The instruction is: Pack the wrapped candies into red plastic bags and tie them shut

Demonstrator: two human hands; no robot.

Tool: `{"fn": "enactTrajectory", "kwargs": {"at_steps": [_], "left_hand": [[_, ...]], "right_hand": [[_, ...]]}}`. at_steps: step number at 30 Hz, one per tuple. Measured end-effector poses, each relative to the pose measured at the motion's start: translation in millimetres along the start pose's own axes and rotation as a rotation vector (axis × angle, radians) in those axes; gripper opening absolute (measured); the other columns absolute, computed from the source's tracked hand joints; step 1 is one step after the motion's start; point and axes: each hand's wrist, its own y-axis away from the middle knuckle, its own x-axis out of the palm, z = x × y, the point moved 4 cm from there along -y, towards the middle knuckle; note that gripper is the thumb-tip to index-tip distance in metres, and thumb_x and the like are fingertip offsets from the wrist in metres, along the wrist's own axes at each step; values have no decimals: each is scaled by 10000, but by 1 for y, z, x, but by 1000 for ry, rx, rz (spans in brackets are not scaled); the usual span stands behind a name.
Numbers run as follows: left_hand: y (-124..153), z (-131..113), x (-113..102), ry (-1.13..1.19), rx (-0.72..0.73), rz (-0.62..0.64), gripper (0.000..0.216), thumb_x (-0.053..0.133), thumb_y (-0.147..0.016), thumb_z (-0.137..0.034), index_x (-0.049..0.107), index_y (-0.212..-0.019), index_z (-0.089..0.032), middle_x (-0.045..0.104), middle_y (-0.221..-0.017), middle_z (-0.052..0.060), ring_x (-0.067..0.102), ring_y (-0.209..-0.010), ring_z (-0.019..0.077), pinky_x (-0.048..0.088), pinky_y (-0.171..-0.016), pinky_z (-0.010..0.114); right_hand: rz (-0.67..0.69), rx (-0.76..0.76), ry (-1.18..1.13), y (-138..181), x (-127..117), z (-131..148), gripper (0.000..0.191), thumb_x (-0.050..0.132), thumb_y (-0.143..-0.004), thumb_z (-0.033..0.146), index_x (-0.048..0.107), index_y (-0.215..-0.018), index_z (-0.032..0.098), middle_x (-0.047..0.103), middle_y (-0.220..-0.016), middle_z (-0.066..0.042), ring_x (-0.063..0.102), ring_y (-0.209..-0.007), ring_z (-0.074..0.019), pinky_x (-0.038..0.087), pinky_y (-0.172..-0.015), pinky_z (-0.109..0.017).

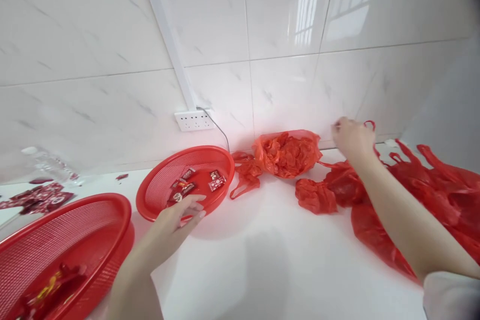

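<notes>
My left hand (182,217) reaches over the near rim of a round red plastic basket (150,187). Its fingers are apart and hold nothing. Inside that basket lie several small wrapped packets (216,181). Raised above tied red plastic bags (343,182) is my right hand (352,137), its fingers curled together and slightly blurred; whether anything is pinched in them is hidden. A thin red bag handle (370,123) shows just behind the right wrist. Against the wall, an opened red bag (287,152) is stuffed with crumpled red plastic bags.
A larger red basket (125,205) with red packets stands at the near left. Behind it are red sachets (48,197) and a clear bottle (52,165) leaning toward the wall. A power socket (195,120) is on the tiled wall. More red bags (431,185) pile up at the right.
</notes>
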Motion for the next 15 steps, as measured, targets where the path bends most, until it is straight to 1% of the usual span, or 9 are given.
{"fn": "enactTrajectory", "kwargs": {"at_steps": [1, 2, 3, 5, 7, 9, 11, 13, 15], "left_hand": [[0, -1, 1, -5, -6, 0, 431, 512, -879, -502, 588, -1247, -290, 701, -1121, 66, 651, -1090, 263, 568, -839, 357], [0, -2, 1, -4, -4, -1, 427, 516, -877, -500, 591, -1242, -291, 703, -1116, 62, 653, -1085, 260, 569, -832, 348], [0, -4, 2, 2, 7, 2, 420, 518, -877, -492, 592, -1241, -295, 703, -1114, 59, 653, -1081, 259, 570, -825, 343], [0, -8, 5, 23, 42, 18, 402, 516, -881, -472, 596, -1237, -304, 701, -1112, 55, 654, -1074, 259, 573, -807, 341], [-1, -12, 8, 45, 55, 47, 398, 507, -885, -462, 597, -1240, -307, 696, -1117, 55, 650, -1075, 255, 569, -810, 343], [-1, -17, 12, 77, 49, 87, 401, 497, -890, -459, 592, -1247, -300, 685, -1132, 54, 638, -1092, 242, 553, -846, 340], [-3, -23, 18, 132, 42, 131, 391, 489, -897, -453, 594, -1238, -291, 670, -1158, 53, 620, -1116, 230, 531, -887, 334], [-6, -27, 27, 197, 17, 136, 377, 480, -905, -461, 591, -1217, -280, 644, -1209, 58, 601, -1144, 228, 510, -921, 341], [-13, -29, 35, 250, -18, 44, 405, 471, -906, -494, 564, -1221, -257, 594, -1292, 75, 562, -1196, 234, 482, -963, 366]], "right_hand": [[106, -156, -171, 21, 14, 36, 233, 472, -885, 342, 631, -836, 179, 647, -850, -166, 595, -882, -315, 406, -780, -481], [263, -347, -369, 46, 31, 74, 218, 498, -886, 357, 628, -825, 193, 657, -858, -145, 596, -870, -299, 408, -792, -458], [375, -455, -448, 73, 49, 107, 205, 563, -858, 401, 626, -778, 223, 670, -835, -92, 606, -824, -262, 428, -776, -405], [476, -510, -524, 117, 86, 159, 178, 676, -783, 391, 619, -714, 237, 672, -777, -52, 608, -756, -233, 442, -726, -362], [485, -486, -564, 142, 119, 190, 96, 687, -776, 301, 636, -816, 230, 686, -883, -79, 617, -872, -258, 442, -780, -384], [493, -379, -535, 148, 143, 198, 92, 658, -806, 282, 634, -847, 204, 677, -889, -128, 620, -917, -279, 436, -786, -403], [518, -261, -483, 145, 153, 193, 74, 626, -828, 267, 622, -826, 193, 665, -853, -148, 631, -889, -278, 434, -751, -396], [528, -197, -459, 144, 146, 184, 41, 595, -835, 243, 601, -825, 203, 661, -833, -130, 635, -835, -256, 431, -717, -374], [498, -219, -504, 150, 123, 179, 7, 568, -830, 222, 570, -836, 220, 654, -827, -90, 619, -792, -226, 428, -707, -351]]}}
